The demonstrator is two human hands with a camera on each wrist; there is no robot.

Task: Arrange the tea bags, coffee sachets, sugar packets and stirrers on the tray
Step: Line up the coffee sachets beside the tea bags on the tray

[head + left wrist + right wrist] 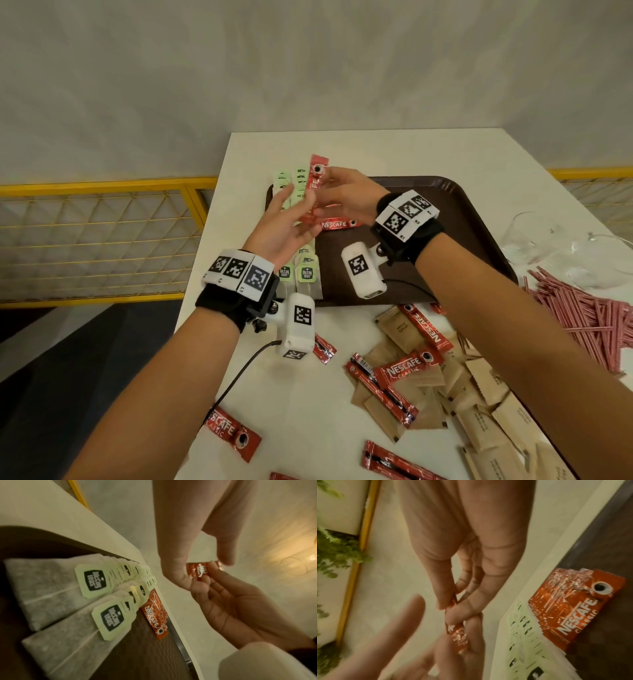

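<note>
Both hands are raised over the left end of the brown tray [472,246]. Between them is a red Nescafe coffee sachet [314,192], upright and tilted. My right hand [330,193] pinches it with thumb and fingers [460,609]. My left hand [294,219] comes from below and holds the sachet's lower end [199,570] between thumb and finger. Two rows of tea bags with green tags [294,192] lie along the tray's left side. Beside them on the tray lies another Nescafe sachet [337,225].
Loose red sachets [394,394] and brown sugar packets [479,394] are scattered on the white table in front of the tray. A heap of pink stirrers [582,315] lies at the right, with clear glasses [534,240] behind it. The table's left edge drops to a yellow railing [102,188].
</note>
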